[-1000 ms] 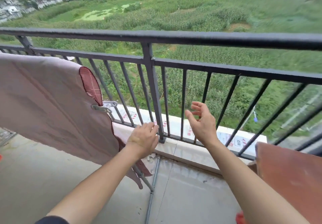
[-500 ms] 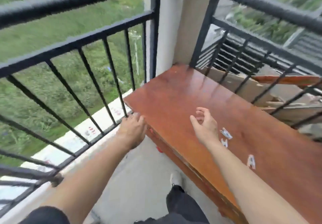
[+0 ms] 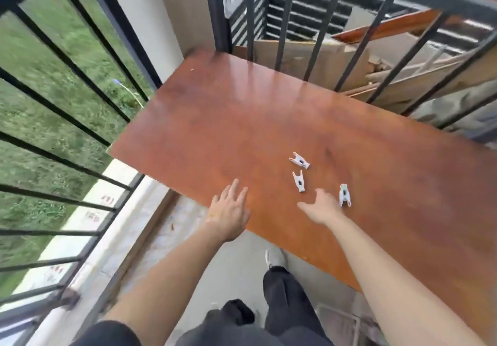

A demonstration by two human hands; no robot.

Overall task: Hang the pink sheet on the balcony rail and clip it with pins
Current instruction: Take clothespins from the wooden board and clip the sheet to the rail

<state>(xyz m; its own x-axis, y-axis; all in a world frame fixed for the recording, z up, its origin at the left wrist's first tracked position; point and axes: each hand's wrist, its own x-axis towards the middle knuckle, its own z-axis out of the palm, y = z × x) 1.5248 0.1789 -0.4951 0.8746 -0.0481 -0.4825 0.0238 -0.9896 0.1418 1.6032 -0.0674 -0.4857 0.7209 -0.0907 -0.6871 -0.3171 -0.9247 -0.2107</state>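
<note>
Three white clothes pins lie on a reddish-brown wooden table (image 3: 242, 119): one farther back (image 3: 299, 160), one in the middle (image 3: 299, 181) and one to the right (image 3: 344, 194). My right hand (image 3: 321, 207) reaches over the table with fingers spread, just left of the right pin and below the middle pin, holding nothing. Over the table's near edge hovers my left hand (image 3: 230, 210), open with straight fingers. The pink sheet is out of view. The black balcony rail (image 3: 61, 58) runs along the left.
A second black railing (image 3: 376, 23) stands behind the table, with cardboard and wooden boards (image 3: 357, 58) piled beyond it. A pale pillar (image 3: 150, 17) fills the corner. My dark trouser legs and a white shoe (image 3: 274, 258) are on the concrete floor below.
My view has swung right, from the sheet on the rail to the table. Both hands moved out over the table, and their curled fingers have straightened, the right one toward the pins.
</note>
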